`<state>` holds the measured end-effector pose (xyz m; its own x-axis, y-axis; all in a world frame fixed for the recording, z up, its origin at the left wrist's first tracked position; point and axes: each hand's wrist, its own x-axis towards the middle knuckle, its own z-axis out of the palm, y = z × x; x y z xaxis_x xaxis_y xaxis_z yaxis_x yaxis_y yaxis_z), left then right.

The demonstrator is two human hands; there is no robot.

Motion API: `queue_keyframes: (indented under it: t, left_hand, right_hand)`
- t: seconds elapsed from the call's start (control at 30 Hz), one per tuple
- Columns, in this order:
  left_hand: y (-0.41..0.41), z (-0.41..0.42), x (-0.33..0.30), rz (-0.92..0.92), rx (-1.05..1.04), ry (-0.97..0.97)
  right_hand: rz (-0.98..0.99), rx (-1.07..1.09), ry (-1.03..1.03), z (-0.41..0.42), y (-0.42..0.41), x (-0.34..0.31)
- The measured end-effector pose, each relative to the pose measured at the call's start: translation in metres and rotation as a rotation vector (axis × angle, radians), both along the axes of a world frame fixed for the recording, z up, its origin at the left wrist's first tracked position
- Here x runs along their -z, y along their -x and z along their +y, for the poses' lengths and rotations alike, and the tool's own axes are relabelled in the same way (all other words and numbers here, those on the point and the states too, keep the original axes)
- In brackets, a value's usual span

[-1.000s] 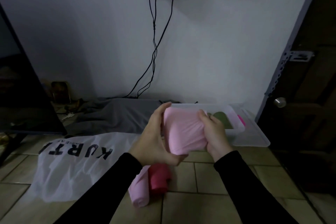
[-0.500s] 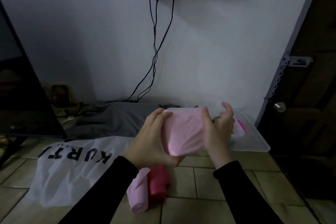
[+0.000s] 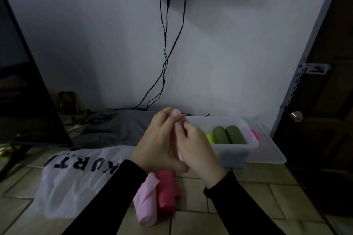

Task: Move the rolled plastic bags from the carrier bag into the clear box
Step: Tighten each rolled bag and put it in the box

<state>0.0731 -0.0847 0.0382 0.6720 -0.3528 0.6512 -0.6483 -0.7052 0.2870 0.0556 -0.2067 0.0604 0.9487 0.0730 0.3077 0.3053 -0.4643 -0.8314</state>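
Both hands clasp one pale pink bag (image 3: 176,113) between them, the left hand (image 3: 158,143) and the right hand (image 3: 196,149) curled round it, just left of the clear box (image 3: 235,150). Inside that box lie two green rolls (image 3: 228,135) and a yellow roll (image 3: 210,138). Nearer the person than the box, a pink roll (image 3: 146,202) and a red roll (image 3: 167,191) lie touching on the tiles, beside the white carrier bag (image 3: 76,177).

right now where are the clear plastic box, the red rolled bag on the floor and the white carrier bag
clear plastic box (image 3: 234,151): head view, front wall
red rolled bag (image 3: 168,192): head view, mid-roll
white carrier bag (image 3: 63,187): head view, flat middle
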Motion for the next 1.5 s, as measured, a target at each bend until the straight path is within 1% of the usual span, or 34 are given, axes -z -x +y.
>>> queue_keyframes:
  t: [0.07, 0.13, 0.2, 0.33, 0.4, 0.43, 0.5, 0.57, 0.67, 0.73, 0.8, 0.83, 0.9, 0.97, 1.07, 1.13, 1.17, 1.23, 1.3, 1.4, 1.43, 1.5]
  left_hand:
    - [0.004, -0.001, -0.005, 0.041, 0.056, 0.082]
    - [0.005, -0.004, -0.009, 0.064, 0.104, 0.167]
    - [0.003, -0.007, -0.007, 0.096, 0.162, 0.272]
    - [0.007, -0.022, 0.001, 0.262, 0.290, 0.661]
    - [0.009, -0.031, 0.007, 0.302, 0.311, 0.837]
    - [0.008, -0.035, 0.010, 0.314, 0.317, 0.893]
    - [0.005, -0.039, 0.016, 0.356, 0.321, 0.924]
    - [0.000, -0.034, 0.019, 0.425, 0.326, 0.863]
    - [-0.004, -0.024, 0.018, 0.576, 0.349, 0.771]
    - [-0.006, -0.022, 0.014, 0.670, 0.347, 0.815]
    - [-0.010, -0.026, 0.008, 0.756, 0.278, 0.865]
    - [-0.012, -0.028, 0.006, 0.788, 0.232, 0.860]
    - [-0.015, -0.030, 0.002, 0.814, 0.202, 0.791]
    - [-0.015, -0.031, -0.003, 0.811, 0.190, 0.711]
    - [-0.017, -0.032, -0.010, 0.776, 0.135, 0.639]
    - [-0.020, -0.032, -0.012, 0.785, 0.104, 0.613]
    - [-0.023, -0.032, -0.010, 0.790, 0.085, 0.608]
    - [-0.030, -0.034, -0.003, 0.779, 0.020, 0.583]
    - [-0.039, -0.038, 0.005, 0.742, -0.083, 0.513]
    - [-0.054, -0.043, 0.017, 0.693, -0.202, 0.438]
    - [-0.059, -0.046, 0.019, 0.682, -0.228, 0.422]
    - [-0.068, -0.051, 0.022, 0.660, -0.267, 0.421]
  right_hand:
    - [0.172, -0.010, -0.173, -0.005, 0.001, -0.005]
    - [0.354, -0.036, -0.430, -0.009, 0.002, -0.007]
    - [0.472, -0.091, -0.628, -0.014, -0.001, -0.007]
    - [0.691, -0.325, -1.010, -0.020, -0.010, -0.005]
    - [0.742, -0.383, -1.131, -0.020, -0.015, -0.003]
    - [0.748, -0.394, -1.164, -0.020, -0.017, -0.002]
    - [0.735, -0.393, -1.197, -0.020, -0.019, 0.001]
    - [0.708, -0.364, -1.194, -0.021, -0.022, 0.005]
    - [0.657, -0.253, -1.115, -0.025, -0.025, 0.012]
    - [0.560, -0.124, -1.022, -0.026, -0.030, 0.017]
    - [0.440, 0.001, -0.965, -0.027, -0.034, 0.021]
    - [0.389, 0.036, -0.955, -0.027, -0.035, 0.023]
    - [0.303, 0.075, -0.920, -0.027, -0.036, 0.025]
    - [0.273, 0.093, -0.875, -0.027, -0.038, 0.026]
    - [0.316, 0.042, -0.856, -0.035, -0.044, 0.024]
    - [0.329, 0.006, -0.766, -0.044, -0.050, 0.025]
    - [0.316, 0.004, -0.684, -0.049, -0.052, 0.025]
    - [0.221, 0.059, -0.470, -0.061, -0.059, 0.031]
    - [0.102, 0.208, -0.247, -0.079, -0.073, 0.046]
    - [-0.030, 0.463, 0.244, -0.113, -0.095, 0.069]
    - [-0.046, 0.521, 0.373, -0.123, -0.100, 0.076]
    - [0.009, 0.571, 0.529, -0.139, -0.106, 0.087]
